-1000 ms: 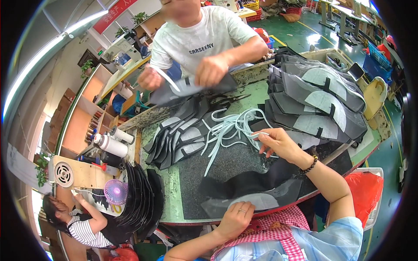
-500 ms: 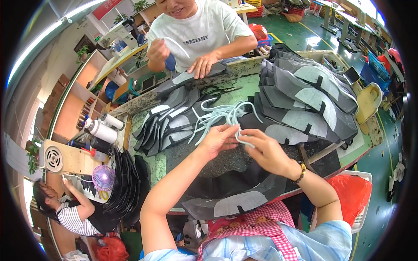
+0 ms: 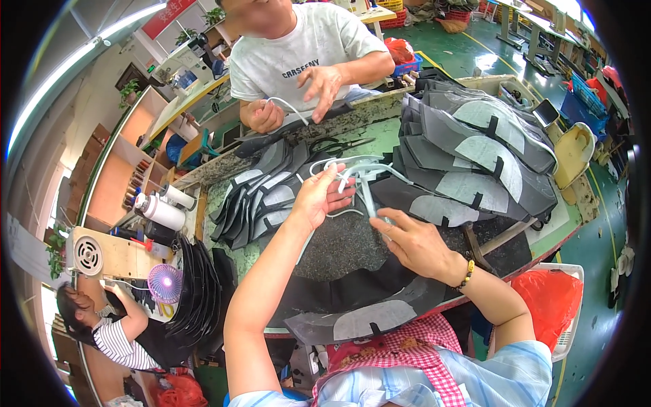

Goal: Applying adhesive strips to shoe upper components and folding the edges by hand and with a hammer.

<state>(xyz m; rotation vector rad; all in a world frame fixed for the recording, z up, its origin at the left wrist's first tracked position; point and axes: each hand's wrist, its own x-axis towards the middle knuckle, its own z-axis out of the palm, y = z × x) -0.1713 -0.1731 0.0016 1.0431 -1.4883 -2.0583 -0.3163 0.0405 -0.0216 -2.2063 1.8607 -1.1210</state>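
Note:
Over the middle of the workbench is a tangle of pale, white-blue flexible strips (image 3: 366, 166). My left hand (image 3: 320, 198) is at its near left side, palm partly turned up, with strips between thumb and fingers; the exact grip is partly hidden. One strip hangs down beside my left wrist. My right hand (image 3: 415, 245), with a beaded bracelet, pinches the near end of a strip (image 3: 368, 197) that runs away toward the tangle. Nearest my body lies a curved black panel (image 3: 366, 315) with a grey half-round patch.
Black panels with grey patches are piled at right (image 3: 485, 156), and a smaller stack (image 3: 261, 190) stands at left. Scissors (image 3: 342, 144) lie beyond the strips. Across the bench a co-worker (image 3: 308, 51) holds a curved white strip. A hammer-like tool (image 3: 478, 247) lies at right.
My hands have moved apart; the left went up and left into the strips, while the right drew slightly down and right with a strip. The co-worker's hands have shifted, the left one lifting off the panel.

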